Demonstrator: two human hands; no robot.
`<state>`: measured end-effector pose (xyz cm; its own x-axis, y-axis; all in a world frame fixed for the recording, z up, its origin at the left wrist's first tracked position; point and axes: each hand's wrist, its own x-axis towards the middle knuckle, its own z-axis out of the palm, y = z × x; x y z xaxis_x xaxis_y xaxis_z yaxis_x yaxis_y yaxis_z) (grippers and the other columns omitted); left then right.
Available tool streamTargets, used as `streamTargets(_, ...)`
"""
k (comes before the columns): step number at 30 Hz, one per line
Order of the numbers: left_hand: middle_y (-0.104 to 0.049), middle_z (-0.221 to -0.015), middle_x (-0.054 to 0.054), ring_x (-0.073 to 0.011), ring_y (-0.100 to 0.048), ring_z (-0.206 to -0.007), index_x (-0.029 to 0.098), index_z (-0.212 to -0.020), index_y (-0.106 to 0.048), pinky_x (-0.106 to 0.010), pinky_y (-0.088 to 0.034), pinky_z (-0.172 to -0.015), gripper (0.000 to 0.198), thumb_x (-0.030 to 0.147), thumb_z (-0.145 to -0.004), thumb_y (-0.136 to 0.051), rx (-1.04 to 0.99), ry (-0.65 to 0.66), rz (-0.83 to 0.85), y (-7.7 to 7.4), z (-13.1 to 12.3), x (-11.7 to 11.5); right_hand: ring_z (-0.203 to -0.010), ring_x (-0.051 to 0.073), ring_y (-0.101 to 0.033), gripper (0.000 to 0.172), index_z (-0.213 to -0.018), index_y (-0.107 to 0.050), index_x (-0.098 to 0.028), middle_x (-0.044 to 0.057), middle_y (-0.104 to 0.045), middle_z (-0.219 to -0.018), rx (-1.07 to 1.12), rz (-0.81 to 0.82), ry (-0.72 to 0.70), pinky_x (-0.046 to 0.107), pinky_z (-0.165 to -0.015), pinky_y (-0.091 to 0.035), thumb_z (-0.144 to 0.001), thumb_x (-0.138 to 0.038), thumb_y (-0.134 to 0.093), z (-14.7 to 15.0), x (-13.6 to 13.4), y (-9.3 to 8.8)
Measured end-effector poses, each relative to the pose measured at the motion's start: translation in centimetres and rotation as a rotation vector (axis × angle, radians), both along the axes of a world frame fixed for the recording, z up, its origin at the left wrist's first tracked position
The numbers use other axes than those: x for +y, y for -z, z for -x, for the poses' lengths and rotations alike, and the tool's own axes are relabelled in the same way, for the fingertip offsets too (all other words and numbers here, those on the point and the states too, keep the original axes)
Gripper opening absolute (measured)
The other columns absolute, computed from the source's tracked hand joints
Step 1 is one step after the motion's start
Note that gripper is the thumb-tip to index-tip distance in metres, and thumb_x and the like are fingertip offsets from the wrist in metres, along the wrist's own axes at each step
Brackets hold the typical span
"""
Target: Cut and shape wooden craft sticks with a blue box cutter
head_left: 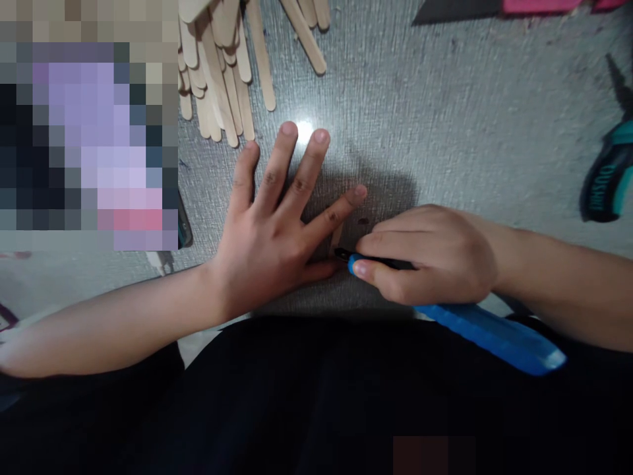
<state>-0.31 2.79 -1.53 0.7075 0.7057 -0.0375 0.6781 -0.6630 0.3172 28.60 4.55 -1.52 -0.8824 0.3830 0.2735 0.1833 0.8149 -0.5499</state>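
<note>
My left hand (277, 218) lies palm down with its fingers spread, pressed to the table. Between its index finger and thumb shows a short part of a wooden craft stick (337, 235); the rest is hidden under the hand. My right hand (430, 257) is closed round a blue utility knife (494, 336). The knife's black front end meets the stick near the left thumb. Its handle slants down to the right, past my dark clothing.
A loose heap of wooden craft sticks (222, 72) lies beyond my left hand on the grey textured table (445, 119). A black-and-teal tool handle (608, 171) lies at the right. A dark blade with a pink part (541, 5) is at the top right. The upper left is pixelated.
</note>
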Motion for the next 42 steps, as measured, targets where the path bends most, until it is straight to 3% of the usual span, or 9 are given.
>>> streamTargets(9, -0.019, -0.197, -0.029, -0.0606, -0.020, -0.183, 0.035, -0.190, -0.023, -0.084, -0.019, -0.142, 0.109, 0.072, -0.104, -0.079, 0.051, 0.038, -0.020, 0.2, 0.3, 0.1, -0.069, 0.016, -0.052, 0.018, -0.102, -0.067, -0.028, -0.004, -0.065, -0.083, -0.013, -0.036, -0.021, 0.035, -0.059, -0.039, -0.114, -0.014, -0.063, -0.1, -0.1, 0.4)
streamTargets(21, -0.002, -0.202, -0.021, -0.0553, -0.009, -0.187, 0.038, -0.192, -0.015, -0.082, -0.011, -0.145, 0.112, 0.077, -0.105, -0.074, 0.001, 0.050, -0.017, 1.2, 0.6, 0.0, -0.064, 0.014, -0.044, 0.038, -0.087, -0.061, -0.023, -0.004, -0.052, -0.072, -0.118, 0.305, 0.077, 0.034, -0.060, -0.036, -0.123, -0.025, -0.051, 0.6, -0.1, -0.6)
streamTargets(25, -0.015, -0.201, -0.019, -0.0560, -0.016, -0.186, 0.043, -0.189, -0.023, -0.084, -0.013, -0.144, 0.110, 0.078, -0.101, -0.078, -0.022, 0.008, 0.017, 0.7, 0.3, 0.1, -0.063, 0.015, -0.047, 0.047, -0.081, -0.058, -0.023, -0.002, -0.056, -0.072, -0.074, 0.334, 0.052, 0.036, -0.060, -0.036, -0.126, -0.030, -0.045, 0.6, 0.3, -0.2)
streamTargets(29, -0.028, -0.199, -0.011, -0.0550, -0.013, -0.186, 0.047, -0.182, -0.041, -0.086, -0.005, -0.146, 0.093, 0.074, -0.102, -0.079, -0.024, -0.052, 0.175, 0.0, -0.4, 0.3, -0.066, 0.018, -0.053, 0.045, -0.090, -0.071, -0.025, 0.000, -0.065, -0.078, -0.072, 0.255, 0.034, 0.040, -0.061, -0.039, -0.126, -0.030, -0.043, 0.5, 0.5, -0.3)
streamTargets(33, -0.033, -0.197, -0.009, -0.0560, -0.008, -0.187, 0.041, -0.178, -0.051, -0.085, -0.002, -0.146, 0.093, 0.073, -0.097, -0.084, -0.024, -0.107, 0.225, 0.0, -0.8, 0.5, -0.067, 0.016, -0.063, 0.042, -0.084, -0.065, -0.025, -0.001, -0.071, -0.077, -0.082, 0.443, 0.075, 0.036, -0.061, -0.046, -0.123, -0.030, -0.051, 0.1, 0.0, -0.4)
streamTargets(37, -0.033, -0.198, -0.010, -0.0559, -0.010, -0.187, 0.042, -0.178, -0.051, -0.087, -0.004, -0.146, 0.094, 0.064, -0.095, -0.090, -0.040, -0.113, 0.214, 0.0, -1.0, 0.5, -0.069, 0.014, -0.072, 0.016, -0.111, -0.071, -0.031, -0.006, -0.078, -0.085, 0.163, 0.392, 0.087, 0.031, -0.064, -0.054, -0.114, -0.016, -0.065, -1.3, -0.6, 0.2)
streamTargets(38, -0.033, -0.198, -0.010, -0.0554, -0.010, -0.187, 0.042, -0.178, -0.050, -0.087, -0.004, -0.146, 0.096, 0.062, -0.094, -0.091, -0.045, -0.111, 0.212, -0.1, -0.9, 0.5, -0.074, 0.015, -0.075, 0.027, -0.125, -0.071, -0.034, -0.006, -0.081, -0.093, 0.203, 0.357, 0.087, 0.031, -0.069, -0.057, -0.110, -0.012, -0.068, -1.7, -0.6, 0.3)
streamTargets(40, -0.032, -0.198, -0.011, -0.0545, -0.009, -0.187, 0.043, -0.180, -0.048, -0.087, -0.004, -0.146, 0.099, 0.059, -0.093, -0.094, -0.041, -0.099, 0.200, -0.1, -0.9, 0.4, -0.088, 0.021, -0.082, 0.037, -0.136, -0.069, -0.036, 0.001, -0.086, -0.112, 0.260, 0.318, 0.161, 0.037, -0.076, -0.063, -0.104, -0.020, -0.077, -2.3, -0.6, 0.5)
streamTargets(42, -0.030, -0.198, -0.013, -0.0548, -0.008, -0.187, 0.042, -0.181, -0.047, -0.088, -0.004, -0.145, 0.102, 0.060, -0.093, -0.094, -0.027, -0.089, 0.179, -0.1, -0.9, 0.4, -0.089, 0.025, -0.082, 0.024, -0.130, -0.072, -0.036, 0.006, -0.085, -0.114, 0.217, 0.416, 0.365, 0.041, -0.075, -0.064, -0.107, -0.036, -0.076, -2.4, -0.5, 0.5)
